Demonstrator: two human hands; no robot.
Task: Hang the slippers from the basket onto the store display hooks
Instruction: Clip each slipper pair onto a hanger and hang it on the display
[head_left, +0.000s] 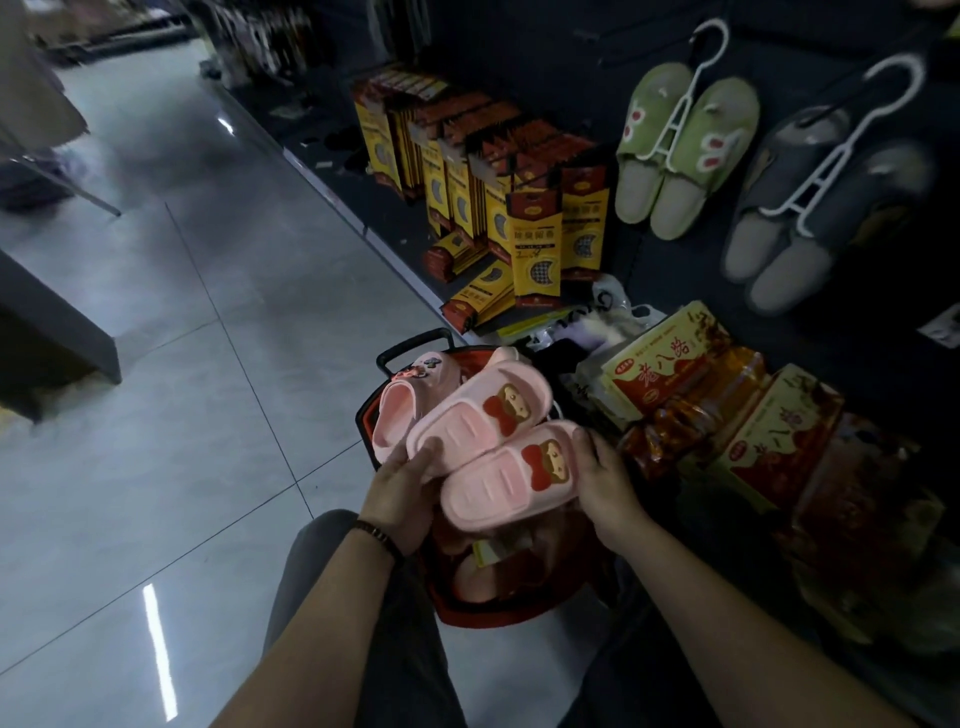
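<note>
A pair of pink slippers (498, 452) with red bows and a brown figure is held just above the red basket (498, 610) on the floor. My left hand (400, 493) grips the heel end of the pair from the left. My right hand (605, 483) holds the nearer slipper from the right side. Another pink slipper (410, 397) with small charms lies in the basket behind them. On the dark display wall, a green pair (685, 145) and a grey pair (821, 218) hang from white hangers on hooks.
Yellow and red insole packs (535, 244) stand in rows on the low shelf. Red and yellow packaged goods (727, 415) lie piled to the right of the basket. Glossy tiled floor (182, 364) stretches to the left, with a dark fixture (57, 332) at the far left.
</note>
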